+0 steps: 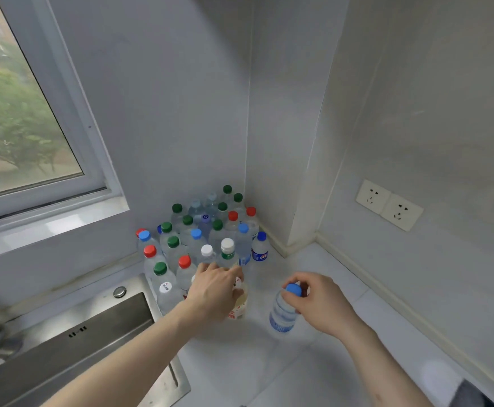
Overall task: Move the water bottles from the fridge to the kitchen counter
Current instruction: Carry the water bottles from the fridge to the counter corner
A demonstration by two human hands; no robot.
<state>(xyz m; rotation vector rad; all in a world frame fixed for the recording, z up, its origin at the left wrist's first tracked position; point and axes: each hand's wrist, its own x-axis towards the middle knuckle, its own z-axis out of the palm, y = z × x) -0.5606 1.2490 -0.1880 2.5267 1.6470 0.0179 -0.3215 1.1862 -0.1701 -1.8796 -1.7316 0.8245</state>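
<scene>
Right hand (317, 302): grip closed on upright blue-capped bottle (282, 317), set just right of bottle cluster (207, 239) at worktop (313, 362) back corner. Left hand (214, 289): clasping pale bottle (238, 306) at cluster's front.

Bottles (204, 239) are clustered on the counter (313, 362) at twelve o'clock; the sink (72, 345) is set at nine o'clock.

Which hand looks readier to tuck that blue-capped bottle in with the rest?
The right hand. It already grips the blue-capped bottle by its top, apart from the cluster of bottles. The left hand is busy on a pale bottle at the cluster's front.
</scene>
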